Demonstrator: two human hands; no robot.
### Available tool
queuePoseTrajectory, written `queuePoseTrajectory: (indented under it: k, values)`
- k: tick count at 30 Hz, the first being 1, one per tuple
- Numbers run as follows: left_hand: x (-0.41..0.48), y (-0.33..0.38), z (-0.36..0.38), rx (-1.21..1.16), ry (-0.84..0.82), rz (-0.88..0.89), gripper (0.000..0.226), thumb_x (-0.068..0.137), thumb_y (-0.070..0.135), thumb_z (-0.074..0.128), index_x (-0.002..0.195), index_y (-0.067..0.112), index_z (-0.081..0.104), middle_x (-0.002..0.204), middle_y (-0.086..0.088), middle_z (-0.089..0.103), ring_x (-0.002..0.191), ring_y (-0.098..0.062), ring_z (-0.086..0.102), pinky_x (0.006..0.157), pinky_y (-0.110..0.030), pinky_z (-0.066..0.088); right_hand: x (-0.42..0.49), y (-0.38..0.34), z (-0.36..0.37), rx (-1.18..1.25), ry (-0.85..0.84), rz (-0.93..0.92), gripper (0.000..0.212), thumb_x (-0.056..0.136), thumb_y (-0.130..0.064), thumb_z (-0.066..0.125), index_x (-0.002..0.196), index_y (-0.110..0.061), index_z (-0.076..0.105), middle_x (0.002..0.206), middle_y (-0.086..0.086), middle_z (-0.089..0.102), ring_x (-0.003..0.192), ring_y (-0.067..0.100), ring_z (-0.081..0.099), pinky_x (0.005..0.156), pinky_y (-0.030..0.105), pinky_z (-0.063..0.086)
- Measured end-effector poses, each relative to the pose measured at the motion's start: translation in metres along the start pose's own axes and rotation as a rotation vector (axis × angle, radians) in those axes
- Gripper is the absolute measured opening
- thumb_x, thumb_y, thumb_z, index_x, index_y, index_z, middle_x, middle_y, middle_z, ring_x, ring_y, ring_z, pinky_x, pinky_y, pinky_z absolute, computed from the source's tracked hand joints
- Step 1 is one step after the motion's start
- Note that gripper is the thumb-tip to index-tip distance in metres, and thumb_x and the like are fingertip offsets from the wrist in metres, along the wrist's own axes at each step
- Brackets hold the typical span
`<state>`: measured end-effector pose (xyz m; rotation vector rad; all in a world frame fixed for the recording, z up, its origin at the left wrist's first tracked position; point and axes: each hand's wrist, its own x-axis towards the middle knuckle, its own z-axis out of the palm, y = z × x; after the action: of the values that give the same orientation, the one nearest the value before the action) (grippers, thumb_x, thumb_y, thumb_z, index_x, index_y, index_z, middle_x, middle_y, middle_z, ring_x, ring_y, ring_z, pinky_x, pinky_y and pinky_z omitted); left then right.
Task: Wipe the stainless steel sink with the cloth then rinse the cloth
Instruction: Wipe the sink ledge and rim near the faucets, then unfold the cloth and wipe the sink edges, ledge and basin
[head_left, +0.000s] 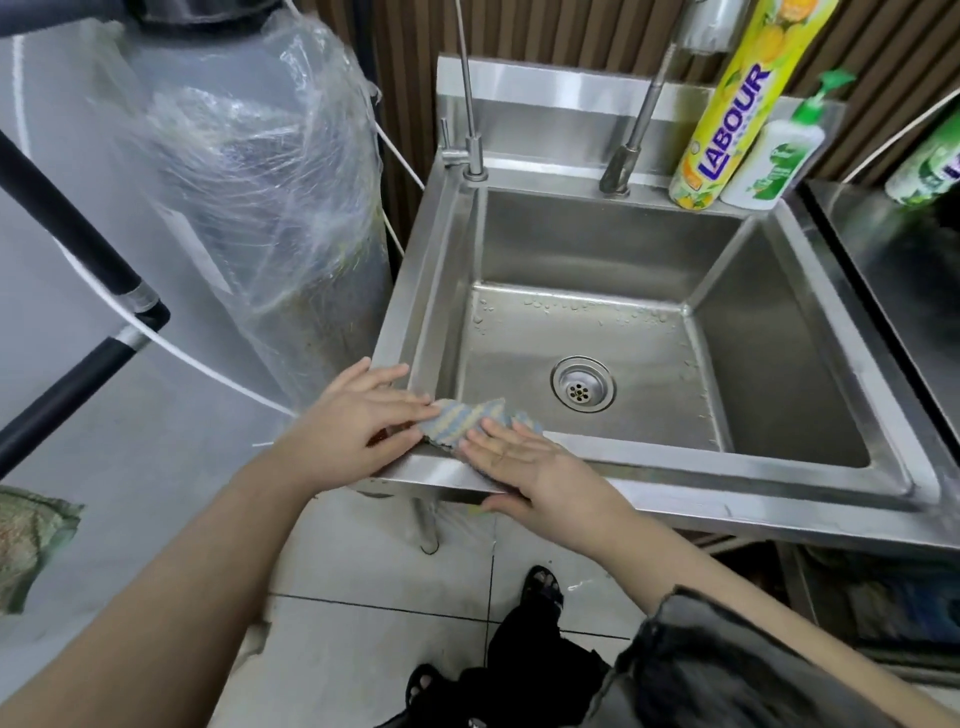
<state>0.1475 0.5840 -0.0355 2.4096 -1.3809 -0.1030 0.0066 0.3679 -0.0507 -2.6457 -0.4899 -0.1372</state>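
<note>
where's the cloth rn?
In the head view, the cloth lies on the near-left corner of the sink rim, pressed flat under the fingers of the left hand and the right hand, just left of the drain.

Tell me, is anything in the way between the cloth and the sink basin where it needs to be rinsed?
Nothing visible. The cloth lies on the sink front-left rim under both hands, and the basin holds only the drain and water drops.
</note>
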Motion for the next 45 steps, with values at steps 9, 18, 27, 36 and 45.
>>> queuePoseTrajectory:
  k: [9,18,27,36,45]
  values:
    - [0.012,0.011,0.004,-0.083,0.016,0.158,0.058,0.074,0.074,0.044,0.090,0.024,0.067,0.120,0.010,0.064,0.135,-0.015,0.033,0.108,-0.044,0.029,-0.012,-0.012,-0.017,0.339,0.091,0.250,0.037,0.082,-0.008,0.064,0.119,-0.010,0.064,0.127,0.007,0.061,0.121,-0.003,0.042,0.105,0.003,0.019]
    - [0.010,0.024,0.011,-0.084,0.114,0.189,0.054,0.075,0.073,0.043,0.077,0.022,0.063,0.093,0.003,0.072,0.104,-0.014,0.057,0.095,-0.029,0.033,-0.020,-0.008,-0.012,0.258,0.077,0.306,0.059,0.070,-0.011,0.078,0.126,-0.015,0.059,0.132,0.000,0.057,0.124,-0.002,0.039,0.107,0.007,0.020]
    - [0.027,0.052,-0.037,-0.475,0.240,-0.096,0.028,0.077,0.060,0.049,0.084,0.034,0.058,0.098,0.008,0.068,0.104,-0.008,0.058,0.089,-0.036,0.043,0.012,-0.009,-0.095,0.476,0.220,0.469,0.017,0.089,-0.011,0.060,0.097,-0.024,0.069,0.086,-0.011,0.068,0.081,0.004,0.059,0.078,0.021,0.042]
    - [0.037,0.091,-0.119,-0.997,0.386,-0.141,0.012,0.077,0.022,0.058,0.075,0.010,0.054,0.054,0.005,0.065,0.050,-0.003,0.058,0.050,-0.015,0.048,0.049,-0.040,-0.181,0.726,0.263,0.321,0.022,0.080,-0.011,0.071,0.085,-0.032,0.067,0.081,-0.009,0.069,0.075,0.006,0.063,0.071,0.025,0.049]
    - [0.049,0.057,-0.083,-0.977,0.241,-0.421,0.015,0.087,0.018,0.060,0.074,0.012,0.055,0.052,0.004,0.065,0.045,-0.006,0.056,0.042,-0.016,0.044,0.071,-0.008,-0.134,0.908,0.065,0.536,0.017,0.083,-0.003,0.065,0.087,-0.020,0.065,0.083,-0.001,0.066,0.073,0.012,0.063,0.062,0.023,0.050]
